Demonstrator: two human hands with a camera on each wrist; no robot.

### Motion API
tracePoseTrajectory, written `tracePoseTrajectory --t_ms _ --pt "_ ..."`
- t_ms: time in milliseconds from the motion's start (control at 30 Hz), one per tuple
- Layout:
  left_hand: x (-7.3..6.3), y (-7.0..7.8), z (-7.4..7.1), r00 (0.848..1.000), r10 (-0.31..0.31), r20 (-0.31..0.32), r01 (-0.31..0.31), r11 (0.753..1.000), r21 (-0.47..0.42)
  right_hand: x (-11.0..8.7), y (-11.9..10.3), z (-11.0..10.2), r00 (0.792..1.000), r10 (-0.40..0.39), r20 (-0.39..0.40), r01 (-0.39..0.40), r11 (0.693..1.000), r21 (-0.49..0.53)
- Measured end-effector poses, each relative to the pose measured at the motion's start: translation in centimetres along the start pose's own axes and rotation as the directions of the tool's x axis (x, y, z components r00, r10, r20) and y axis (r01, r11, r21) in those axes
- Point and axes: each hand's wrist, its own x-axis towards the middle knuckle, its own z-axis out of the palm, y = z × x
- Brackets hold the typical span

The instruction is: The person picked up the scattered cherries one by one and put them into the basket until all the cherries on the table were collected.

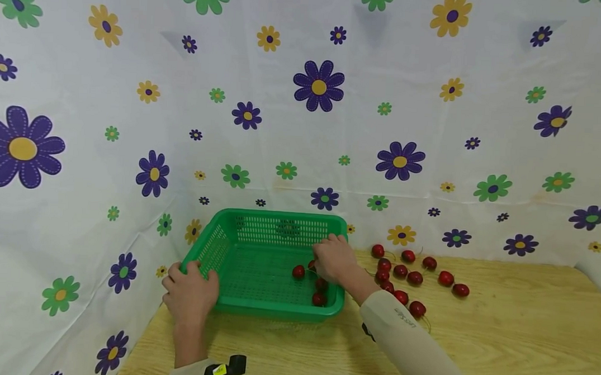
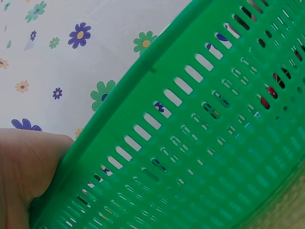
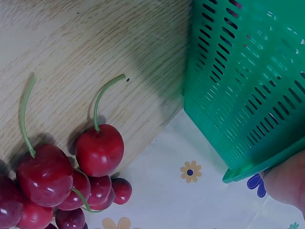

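Observation:
A green plastic basket [image 1: 270, 309] with slotted walls is held by both hands at its two ends. My left hand [image 1: 190, 292] grips the left rim, its fingers hooked over the edge; the left wrist view shows that hand [image 2: 28, 167] against the rim. On the opposite side my right hand [image 1: 335, 259] grips the right rim, with part of it [image 3: 288, 183] showing at the rim in the right wrist view. Several red cherries [image 1: 298, 272] lie inside the basket toward its right end, some partly hidden under the right hand.
More red cherries [image 1: 414, 278], some with green stems, are scattered on the wooden table [image 1: 516, 331] just right of the basket. Behind the table and along its left side hangs a white sheet [image 1: 282, 147] printed with flowers.

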Motion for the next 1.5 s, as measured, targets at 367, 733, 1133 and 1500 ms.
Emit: tracePoseTrajectory --t_ms 367,733,1133,1500 --pt "0.1 0.6 0.1 1.000 0.016 -0.008 -0.016 1.000 0.001 -0.8 0.8 -0.3 0.988 -0.046 -0.146 0.065 0.990 0.126" --pt "0.3 0.4 0.0 1.000 -0.001 0.024 0.001 1.000 0.017 -2.5 1.8 -0.7 0.948 -0.052 -0.314 0.137 0.957 0.256" --pt "0.2 0.0 -0.2 0.999 -0.006 0.032 0.005 1.000 0.023 -5.5 4.2 0.5 0.929 0.023 -0.368 0.115 0.930 0.349" --pt "0.3 0.2 0.1 0.999 -0.024 0.044 0.022 0.999 0.034 -11.2 7.9 1.1 0.913 0.180 -0.365 0.000 0.896 0.444"
